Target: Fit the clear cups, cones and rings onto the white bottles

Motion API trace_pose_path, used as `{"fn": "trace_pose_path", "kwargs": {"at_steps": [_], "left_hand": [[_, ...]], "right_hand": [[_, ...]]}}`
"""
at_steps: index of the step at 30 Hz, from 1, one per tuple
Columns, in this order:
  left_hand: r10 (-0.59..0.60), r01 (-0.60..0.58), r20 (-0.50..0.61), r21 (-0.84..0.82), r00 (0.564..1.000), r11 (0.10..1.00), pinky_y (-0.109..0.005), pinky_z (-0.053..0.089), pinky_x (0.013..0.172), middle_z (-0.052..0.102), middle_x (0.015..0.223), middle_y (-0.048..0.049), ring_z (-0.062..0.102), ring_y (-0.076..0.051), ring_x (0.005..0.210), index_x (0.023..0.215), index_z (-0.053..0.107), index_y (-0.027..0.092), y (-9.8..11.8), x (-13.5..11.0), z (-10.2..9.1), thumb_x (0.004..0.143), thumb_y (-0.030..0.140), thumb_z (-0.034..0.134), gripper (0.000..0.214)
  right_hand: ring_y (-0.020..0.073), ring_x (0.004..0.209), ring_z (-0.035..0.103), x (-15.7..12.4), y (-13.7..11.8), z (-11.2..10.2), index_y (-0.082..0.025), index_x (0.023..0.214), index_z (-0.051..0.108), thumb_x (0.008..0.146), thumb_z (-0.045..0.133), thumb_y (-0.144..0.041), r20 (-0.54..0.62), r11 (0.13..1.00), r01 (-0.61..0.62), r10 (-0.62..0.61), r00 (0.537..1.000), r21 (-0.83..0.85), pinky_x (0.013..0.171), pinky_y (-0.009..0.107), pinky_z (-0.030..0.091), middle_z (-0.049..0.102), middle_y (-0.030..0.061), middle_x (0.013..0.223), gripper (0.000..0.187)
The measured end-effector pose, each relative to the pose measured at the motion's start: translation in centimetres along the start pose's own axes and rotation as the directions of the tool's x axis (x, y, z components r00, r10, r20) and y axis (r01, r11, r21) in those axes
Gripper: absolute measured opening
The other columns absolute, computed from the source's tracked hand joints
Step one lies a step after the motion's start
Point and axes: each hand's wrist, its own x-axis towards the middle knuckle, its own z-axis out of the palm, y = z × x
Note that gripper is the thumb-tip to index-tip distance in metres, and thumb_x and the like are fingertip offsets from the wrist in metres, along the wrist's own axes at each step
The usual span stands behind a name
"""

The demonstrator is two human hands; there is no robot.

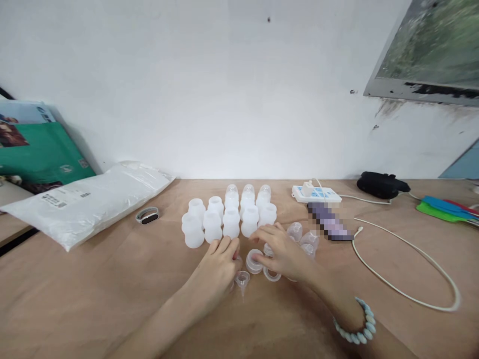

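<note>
My left hand (222,262) is closed, its fingers curled down over small clear pieces; what they grip is mostly hidden. Just right of it lies a clear funnel-shaped bottle teat (243,280). My right hand (282,252) hovers over a group of translucent bottle rings, fingers apart, the thumb over one ring (254,262). Another ring (272,273) lies below that palm. Several clear dome caps (309,240) stand right of the hand. Behind both hands, small white baby bottles stand upright in rows, such as an uncapped bottle (213,227) and a dome-topped bottle (247,197).
A white plastic parcel (97,199) and a fitness band (147,216) lie at the left. To the right are a power strip (316,193), a blurred phone-like object (329,222), a looped white cable (422,254) and a black case (381,185). A wall closes the back.
</note>
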Motion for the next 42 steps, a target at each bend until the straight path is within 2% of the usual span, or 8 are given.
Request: {"fn": "trace_pose_path", "kwargs": {"at_steps": [4, 7, 13, 22, 26, 32, 38, 42], "left_hand": [[-0.038, 0.042, 0.064, -0.057, 0.997, 0.998, -0.037, 0.035, 0.074, 0.055, 0.095, -0.0077, 0.047, -0.024, 0.088, 0.068, 0.063, 0.015, 0.3, 0.0, -0.6, 0.085, 0.006, 0.057, 0.02], [-0.061, 0.07, 0.097, -0.09, 0.993, 0.993, -0.039, 0.036, 0.077, 0.055, 0.097, -0.0084, 0.048, -0.025, 0.091, 0.07, 0.063, 0.015, 0.5, -0.1, -1.1, 0.084, 0.01, 0.059, 0.016], [-0.097, 0.109, 0.09, -0.136, 0.991, 0.985, -0.038, 0.037, 0.077, 0.055, 0.099, -0.0078, 0.048, -0.024, 0.089, 0.071, 0.062, 0.015, 0.6, -0.2, -1.1, 0.084, 0.01, 0.057, 0.015], [-0.089, 0.098, 0.067, -0.139, 0.994, 0.986, -0.038, 0.037, 0.076, 0.054, 0.099, -0.008, 0.048, -0.025, 0.09, 0.075, 0.064, 0.016, 0.3, 0.0, -0.9, 0.089, 0.013, 0.056, 0.016], [-0.086, 0.089, 0.027, -0.133, 0.996, 0.987, -0.037, 0.037, 0.075, 0.054, 0.102, -0.0083, 0.049, -0.025, 0.091, 0.085, 0.063, 0.016, 0.3, 0.0, -0.9, 0.086, 0.007, 0.055, 0.012], [-0.011, 0.006, -0.066, -0.087, 0.998, 0.996, -0.034, 0.037, 0.074, 0.052, 0.104, -0.007, 0.047, -0.024, 0.091, 0.082, 0.062, 0.018, 0.1, -0.2, -0.3, 0.074, -0.008, 0.046, 0.032], [-0.009, 0.003, -0.06, -0.106, 0.998, 0.994, -0.034, 0.037, 0.074, 0.052, 0.104, -0.007, 0.046, -0.023, 0.09, 0.078, 0.065, 0.018, 0.0, -0.2, 0.2, 0.08, -0.002, 0.051, 0.024], [-0.004, 0.001, -0.021, -0.125, 1.0, 0.992, -0.036, 0.037, 0.076, 0.053, 0.106, -0.0076, 0.047, -0.025, 0.093, 0.081, 0.065, 0.018, 0.1, -0.1, -0.1, 0.081, 0.0, 0.051, 0.023]], "right_hand": [[0.0241, 0.083, 0.061, 0.7, 1.3, -0.6, -0.021, 0.09, 0.059, 0.089, 0.054, -0.017, -0.335, 0.997, -0.081, 0.077, 0.939, 0.004, 0.079, 0.038, 0.044, 0.067, 0.0054, 0.086, 0.006], [0.0297, 0.097, 0.06, 1.8, 2.9, -1.3, -0.019, 0.099, 0.06, 0.091, 0.05, -0.02, -0.457, 0.985, -0.167, 0.127, 0.88, -0.049, 0.087, 0.045, 0.045, 0.067, 0.0112, 0.101, 0.013], [0.0338, 0.135, 0.042, 4.2, 5.6, -2.0, -0.021, 0.123, 0.062, 0.096, 0.047, -0.034, -0.379, 0.981, -0.187, 0.155, 0.912, -0.05, 0.112, 0.057, 0.029, 0.048, 0.0137, 0.147, 0.033], [0.0271, 0.119, 0.058, 4.9, 6.9, -1.9, -0.024, 0.113, 0.072, 0.098, 0.046, -0.04, -0.431, 0.974, -0.209, 0.227, 0.874, 0.09, 0.106, 0.047, 0.042, 0.063, 0.0109, 0.122, 0.034], [0.0274, 0.127, 0.05, 4.4, 6.8, -3.6, -0.021, 0.119, 0.068, 0.097, 0.047, -0.039, -0.591, 0.973, -0.198, 0.229, 0.774, 0.117, 0.108, 0.047, 0.039, 0.056, 0.0125, 0.128, 0.035], [0.0265, 0.116, 0.055, 2.5, 3.9, -5.3, -0.028, 0.115, 0.067, 0.091, 0.058, -0.029, -0.837, 0.984, -0.026, 0.163, 0.523, 0.176, 0.089, 0.042, 0.053, 0.058, 0.008, 0.122, 0.025], [0.0234, 0.098, 0.062, 0.7, 2.2, -2.7, -0.028, 0.114, 0.065, 0.09, 0.062, -0.033, -0.658, 0.867, 0.032, 0.353, 0.665, 0.497, 0.082, 0.039, 0.055, 0.063, 0.0066, 0.115, 0.024], [0.0236, 0.096, 0.062, 0.4, 1.5, -1.2, -0.026, 0.111, 0.064, 0.089, 0.063, -0.037, -0.551, 0.777, -0.01, 0.456, 0.699, 0.629, 0.079, 0.037, 0.056, 0.064, 0.0075, 0.111, 0.025]]}}
